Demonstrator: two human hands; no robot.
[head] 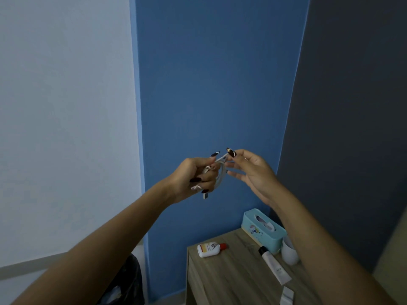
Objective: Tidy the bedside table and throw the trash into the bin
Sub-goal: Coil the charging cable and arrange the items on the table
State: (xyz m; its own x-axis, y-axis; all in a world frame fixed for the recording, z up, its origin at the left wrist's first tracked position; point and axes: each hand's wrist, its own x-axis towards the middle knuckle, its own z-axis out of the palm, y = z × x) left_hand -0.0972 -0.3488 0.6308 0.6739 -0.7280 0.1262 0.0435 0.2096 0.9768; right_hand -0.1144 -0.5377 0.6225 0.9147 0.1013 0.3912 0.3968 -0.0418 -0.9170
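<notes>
Both hands are raised in front of the blue wall, above the wooden bedside table (231,280). My left hand (193,177) is closed around a coiled white charging cable (221,176), whose USB plug hangs below the fist. My right hand (251,170) pinches the cable's free end between thumb and forefinger at the top of the coil. On the table lie a small white bottle with a red cap (210,249), a white tube with a black cap (274,266) and a small white packet (286,296).
A teal tissue box (262,232) stands at the table's back edge, with a white cup (289,253) beside it, partly behind my right forearm. A bin lined with a black bag (130,282) sits on the floor left of the table, mostly hidden by my left arm.
</notes>
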